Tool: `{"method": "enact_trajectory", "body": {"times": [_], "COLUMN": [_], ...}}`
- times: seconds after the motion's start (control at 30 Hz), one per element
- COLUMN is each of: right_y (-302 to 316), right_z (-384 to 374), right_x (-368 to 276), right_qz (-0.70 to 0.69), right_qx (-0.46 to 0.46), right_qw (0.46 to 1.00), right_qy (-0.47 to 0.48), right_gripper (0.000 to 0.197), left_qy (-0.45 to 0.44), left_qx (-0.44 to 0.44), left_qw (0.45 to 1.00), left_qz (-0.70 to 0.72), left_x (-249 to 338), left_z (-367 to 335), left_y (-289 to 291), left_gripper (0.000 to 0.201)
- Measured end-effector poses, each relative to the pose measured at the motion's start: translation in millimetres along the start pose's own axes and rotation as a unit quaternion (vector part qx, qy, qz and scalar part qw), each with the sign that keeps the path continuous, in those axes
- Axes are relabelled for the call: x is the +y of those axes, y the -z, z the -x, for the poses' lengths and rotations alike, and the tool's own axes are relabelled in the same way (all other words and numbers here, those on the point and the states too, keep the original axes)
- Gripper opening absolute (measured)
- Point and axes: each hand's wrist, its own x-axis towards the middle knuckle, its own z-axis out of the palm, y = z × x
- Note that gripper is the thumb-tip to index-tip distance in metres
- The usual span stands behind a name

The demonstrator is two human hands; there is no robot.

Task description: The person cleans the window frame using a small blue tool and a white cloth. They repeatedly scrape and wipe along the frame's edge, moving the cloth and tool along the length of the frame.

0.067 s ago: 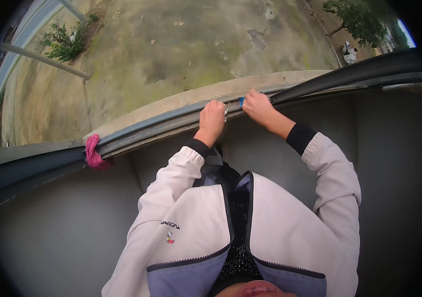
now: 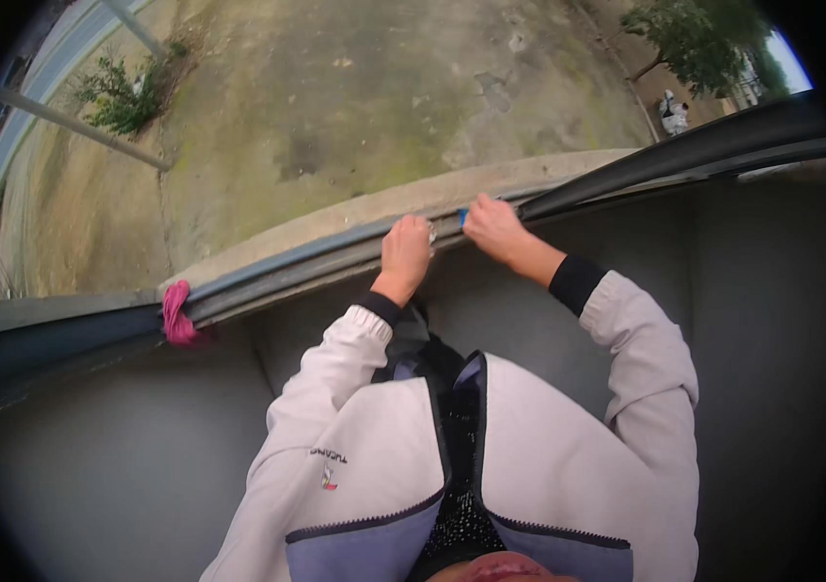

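Observation:
My left hand (image 2: pixel 406 255) is closed over the window sill's metal track (image 2: pixel 306 260), its fingers curled together. A small pale, shiny bit (image 2: pixel 431 235) shows at its fingertips; I cannot make out what it is. A short way to the right, my right hand (image 2: pixel 496 231) pinches a small blue piece (image 2: pixel 462 218) above the same track. Most of that piece is hidden by the fingers, so its kind does not show. Further left, a pink cloth (image 2: pixel 177 313) hangs bunched over the track beside the dark window frame.
A dark window frame (image 2: pixel 684 145) slants in from the right, and another (image 2: pixel 64 339) from the left. Beyond the concrete ledge (image 2: pixel 335 213), stained ground (image 2: pixel 335 107) lies below, with poles, a bush (image 2: pixel 127 92) and a tree (image 2: pixel 694 44). A grey wall (image 2: pixel 122 436) stands under the sill.
The whole scene sits slightly lower and further left in the picture. Both hands keep about the same places along the track.

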Motion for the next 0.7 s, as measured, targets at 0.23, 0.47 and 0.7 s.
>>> {"method": "enact_trajectory", "body": {"times": [0.23, 0.47, 0.7], "right_y": [0.1, 1.0, 2.0], "right_z": [1.8, 6.9, 2.3], "right_x": [-4.5, -3.8, -5.9], "right_qz": [0.043, 0.04, 0.005], "right_qx": [0.01, 0.071, 0.043], "right_qw": [0.999, 0.996, 0.999], "right_qy": [0.032, 0.037, 0.018], "right_gripper": [0.014, 0.013, 0.011], "left_qy": [0.013, 0.021, 0.009], "left_qx": [-0.007, -0.033, -0.016], "left_qw": [1.0, 0.999, 1.0], "left_qz": [0.008, -0.007, -0.007], "left_x": [3.5, 2.2, 1.4], "left_z": [-0.1, -1.0, -0.7], "left_y": [-0.1, 0.3, -1.4], "left_gripper": [0.012, 0.009, 0.008]}}
